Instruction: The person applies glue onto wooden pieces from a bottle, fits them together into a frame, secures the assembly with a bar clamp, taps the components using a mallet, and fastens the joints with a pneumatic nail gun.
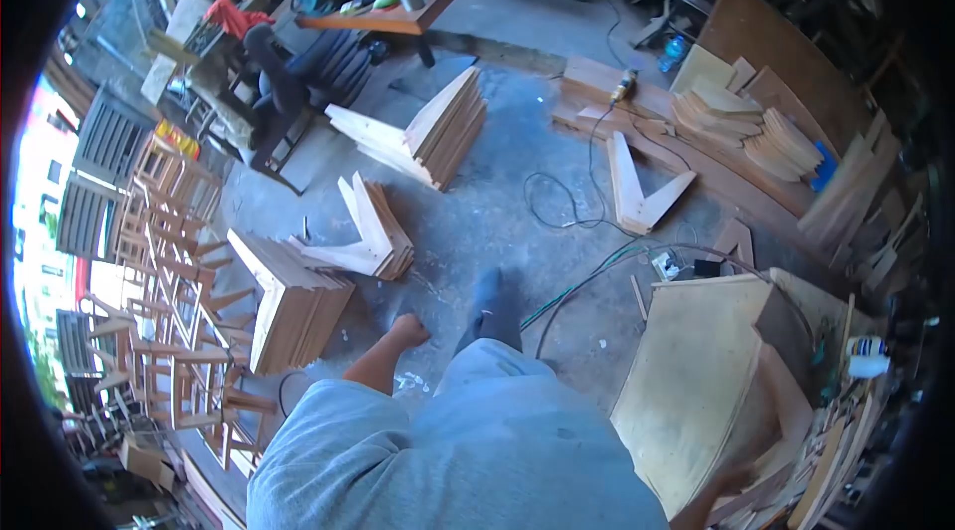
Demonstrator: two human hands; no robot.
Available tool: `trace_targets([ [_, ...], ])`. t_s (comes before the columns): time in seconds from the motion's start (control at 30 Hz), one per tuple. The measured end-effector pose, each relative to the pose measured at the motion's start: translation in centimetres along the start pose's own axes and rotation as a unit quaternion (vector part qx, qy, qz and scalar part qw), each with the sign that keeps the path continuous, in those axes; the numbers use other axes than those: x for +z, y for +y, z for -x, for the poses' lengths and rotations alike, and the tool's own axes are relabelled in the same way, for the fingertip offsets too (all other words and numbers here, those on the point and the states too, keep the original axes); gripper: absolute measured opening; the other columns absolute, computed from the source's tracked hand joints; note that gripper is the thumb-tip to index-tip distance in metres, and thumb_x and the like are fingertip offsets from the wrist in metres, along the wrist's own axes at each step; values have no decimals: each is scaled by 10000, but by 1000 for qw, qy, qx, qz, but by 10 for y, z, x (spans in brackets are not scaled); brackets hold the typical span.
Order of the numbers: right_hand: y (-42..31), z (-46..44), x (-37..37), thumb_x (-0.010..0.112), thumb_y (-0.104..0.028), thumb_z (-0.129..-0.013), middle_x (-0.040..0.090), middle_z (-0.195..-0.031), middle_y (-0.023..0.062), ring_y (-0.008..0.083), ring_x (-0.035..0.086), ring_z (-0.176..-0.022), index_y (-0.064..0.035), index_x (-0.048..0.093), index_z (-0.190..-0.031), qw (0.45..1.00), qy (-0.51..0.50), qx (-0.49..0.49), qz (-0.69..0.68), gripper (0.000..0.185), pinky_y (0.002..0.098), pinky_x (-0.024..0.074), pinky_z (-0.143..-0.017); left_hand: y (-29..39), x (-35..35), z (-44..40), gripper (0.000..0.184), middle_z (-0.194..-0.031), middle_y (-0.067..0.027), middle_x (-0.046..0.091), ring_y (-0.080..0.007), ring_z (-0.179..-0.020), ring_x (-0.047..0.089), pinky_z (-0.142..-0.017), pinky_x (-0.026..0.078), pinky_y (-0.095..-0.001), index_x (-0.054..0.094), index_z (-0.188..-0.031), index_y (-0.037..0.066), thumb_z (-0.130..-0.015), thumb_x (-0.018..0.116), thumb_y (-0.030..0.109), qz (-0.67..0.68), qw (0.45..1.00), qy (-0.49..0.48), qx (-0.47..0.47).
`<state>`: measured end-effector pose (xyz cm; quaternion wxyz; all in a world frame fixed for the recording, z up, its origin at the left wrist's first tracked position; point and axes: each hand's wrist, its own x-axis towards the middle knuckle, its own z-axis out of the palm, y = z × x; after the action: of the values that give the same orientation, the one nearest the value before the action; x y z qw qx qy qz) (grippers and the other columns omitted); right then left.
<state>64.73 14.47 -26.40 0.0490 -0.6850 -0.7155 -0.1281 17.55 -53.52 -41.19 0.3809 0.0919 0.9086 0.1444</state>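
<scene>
My left hand (409, 331) hangs over the blue-grey floor, its fingers curled together with nothing seen in them. It is nearest to a tall stack of angled wooden pieces (298, 321) on its left. Beyond it stands a smaller stack of V-shaped pieces (373, 236). At the bottom right, my right hand (731, 482) is a dark blur beside a large pale wooden panel form (696, 371); its fingers cannot be made out.
Farther off stand another stack of angled boards (438, 137) and a single V-shaped piece (642, 194). Cables (572, 286) cross the floor near a power tool (624, 87). Chair frames (179, 331) line the left. A cluttered table (438, 7) is at the top.
</scene>
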Motion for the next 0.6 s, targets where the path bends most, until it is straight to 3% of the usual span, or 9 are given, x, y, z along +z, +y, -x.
trace_targets([
  [0.03,-10,-3,-6,621,-247,-937,530,-1419,263,464,603,-1102,40,502,-1417,996,20,8,91,572,521,470,-998,-11,1,-10,422,-967,-194,747,-417,-881,696,-799,567,-474,764,-974,21,-757,724,381,19,1000,3,-20],
  [0.1,-62,54,26,687,-186,-898,569,-1362,231,444,608,-1131,11,557,-1339,988,86,-102,-73,500,483,481,-1008,-35,9,-26,444,-976,-198,748,-418,-897,700,-812,573,-470,767,-978,20,-745,734,397,54,997,4,-61],
  [0.17,-135,131,36,709,-119,-880,573,-1352,232,420,581,-1213,2,536,-1367,970,-1,-170,-174,531,454,455,-1065,-42,-10,-50,489,-990,-186,745,-396,-921,696,-832,565,-454,755,-1003,20,-740,738,433,75,992,26,-98],
  [0.27,-241,249,35,729,-74,-856,618,-1296,207,336,610,-1184,1,556,-1340,880,-244,-279,-297,519,380,468,-1045,-67,-54,-106,635,-1174,-218,701,-402,-1029,681,-893,563,-456,650,-1238,10,-738,751,389,78,987,58,-126],
  [0.33,-288,295,46,711,-56,-848,697,-1185,144,214,659,-938,-7,616,-1307,713,-557,-277,-323,471,302,526,-809,-82,-92,-148,683,-1218,-225,673,-400,-1067,666,-920,552,-454,594,-1284,5,-739,756,383,97,981,91,-140],
  [0.37,-346,297,2,691,-79,-872,713,-1144,135,207,665,-918,-3,633,-1304,645,-636,-391,-165,442,287,532,-800,-85,-113,-169,736,-1263,-232,645,-398,-1104,652,-946,540,-451,538,-1331,-1,-740,762,376,112,974,128,-153],
  [0.43,-409,329,-40,670,-114,-902,719,-1137,140,221,673,-905,1,644,-1294,580,-752,-237,-205,410,294,536,-807,-85,-172,-219,829,-1274,-226,604,-391,-1148,618,-964,524,-448,449,-1389,-7,-733,792,367,132,969,85,-192],
  [0.53,-481,344,-90,654,-146,-927,721,-1114,139,234,680,-918,2,647,-1289,684,-652,-222,-239,391,296,539,-823,-103,-208,-317,894,-1234,-206,592,-379,-1162,592,-961,513,-453,386,-1428,-13,-732,814,349,53,973,170,-144],
  [0.6,-510,348,-122,663,-170,-930,725,-1100,139,243,681,-956,20,653,-1275,728,-611,-23,-310,394,304,538,-846,-103,-240,-376,948,-1259,-187,572,-358,-1175,573,-968,502,-446,339,-1466,-2,-728,825,339,18,975,168,-144],
])
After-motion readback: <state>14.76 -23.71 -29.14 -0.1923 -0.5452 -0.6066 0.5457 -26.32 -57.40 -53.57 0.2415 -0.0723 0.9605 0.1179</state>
